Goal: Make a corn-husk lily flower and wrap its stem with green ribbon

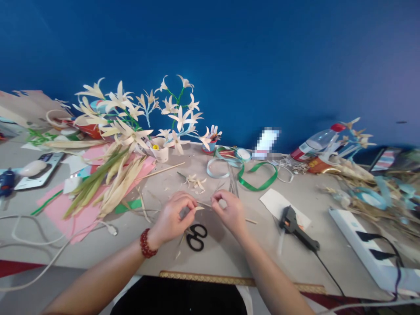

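Wht pwr strip (352, 245) w/ blk plugs (382, 254) at R, tilted btl (316, 142) w/ red cap (337, 127) nr blue wall (229, 52), wht mouse (33, 168) on flat device (52, 168) far L, wht USB cable (113, 229)

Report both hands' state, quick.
Left hand: closed, pinching a small pale piece.
Right hand: closed in a pinch; whether it holds the thin stick cannot be told.

No word, brand or number can be read with certainty. The plastic bottle (323, 139) carries a red and white label (304, 151), but its print is too blurred for reading. The bright panel (266, 142) is pixelated, and on it no letter can be recognised.
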{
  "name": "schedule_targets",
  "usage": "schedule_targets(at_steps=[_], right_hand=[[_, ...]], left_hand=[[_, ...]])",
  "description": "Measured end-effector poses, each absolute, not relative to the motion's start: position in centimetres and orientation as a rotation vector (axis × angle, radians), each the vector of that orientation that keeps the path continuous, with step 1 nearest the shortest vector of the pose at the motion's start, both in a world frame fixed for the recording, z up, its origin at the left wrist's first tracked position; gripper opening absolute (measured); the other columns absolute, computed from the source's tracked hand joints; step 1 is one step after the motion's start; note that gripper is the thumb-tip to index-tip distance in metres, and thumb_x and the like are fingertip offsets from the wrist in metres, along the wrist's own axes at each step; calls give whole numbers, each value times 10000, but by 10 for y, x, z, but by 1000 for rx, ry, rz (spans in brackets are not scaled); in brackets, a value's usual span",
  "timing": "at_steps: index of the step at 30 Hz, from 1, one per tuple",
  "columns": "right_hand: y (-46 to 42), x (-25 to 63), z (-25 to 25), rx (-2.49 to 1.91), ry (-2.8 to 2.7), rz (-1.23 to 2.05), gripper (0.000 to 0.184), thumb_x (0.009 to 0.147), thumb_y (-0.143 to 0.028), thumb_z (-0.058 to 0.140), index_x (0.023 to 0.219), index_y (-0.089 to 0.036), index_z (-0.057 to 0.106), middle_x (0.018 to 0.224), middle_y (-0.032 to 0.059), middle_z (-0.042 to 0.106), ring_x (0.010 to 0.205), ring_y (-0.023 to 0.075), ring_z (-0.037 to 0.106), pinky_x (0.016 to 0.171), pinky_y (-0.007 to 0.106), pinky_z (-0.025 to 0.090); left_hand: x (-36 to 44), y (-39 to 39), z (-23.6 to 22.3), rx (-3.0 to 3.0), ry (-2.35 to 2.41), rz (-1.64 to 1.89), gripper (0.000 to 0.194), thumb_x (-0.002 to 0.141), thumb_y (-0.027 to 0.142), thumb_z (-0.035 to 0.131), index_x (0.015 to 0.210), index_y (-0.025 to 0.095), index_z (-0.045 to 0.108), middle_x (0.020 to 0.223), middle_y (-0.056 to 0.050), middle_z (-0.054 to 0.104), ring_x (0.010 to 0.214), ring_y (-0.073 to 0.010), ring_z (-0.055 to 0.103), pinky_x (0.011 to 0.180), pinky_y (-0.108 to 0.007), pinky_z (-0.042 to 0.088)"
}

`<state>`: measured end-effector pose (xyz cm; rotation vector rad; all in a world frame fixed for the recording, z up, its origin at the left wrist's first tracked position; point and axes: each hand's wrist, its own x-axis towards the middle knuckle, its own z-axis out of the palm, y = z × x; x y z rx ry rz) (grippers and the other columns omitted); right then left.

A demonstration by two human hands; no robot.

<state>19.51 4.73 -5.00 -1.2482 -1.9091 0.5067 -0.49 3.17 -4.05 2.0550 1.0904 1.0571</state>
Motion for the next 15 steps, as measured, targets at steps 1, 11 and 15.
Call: schedule_targets(at_steps=[1,11,15], right_hand=[[47,196,-49,-1222,-1924,541,88,825,-163,544,778,-205,606,759,29,661,741,190,625,708,279,459],[40,180,-45,-1114,-2156,537,88,825,-166,568,748,-205,583,733,26,654,713,187,601,689,285,432],[48,194,-48,-1243,-2004,514,95,813,-153,557,737,-206,579,717,22,639,704,183,596,679,276,428]], left_hand=[[-5,32,-41,2048,1094,1052,99,859,135,535,791,205,548,880,-46,648,908,-199,599,864,-358,455],[-3,33,-45,2064,1084,1002,108,839,104,533,816,207,559,887,-43,642,898,-203,584,871,-363,441],[-5,33,-45,2022,1071,1010,112,864,127,523,788,203,555,874,-44,645,901,-199,597,862,-353,445]])
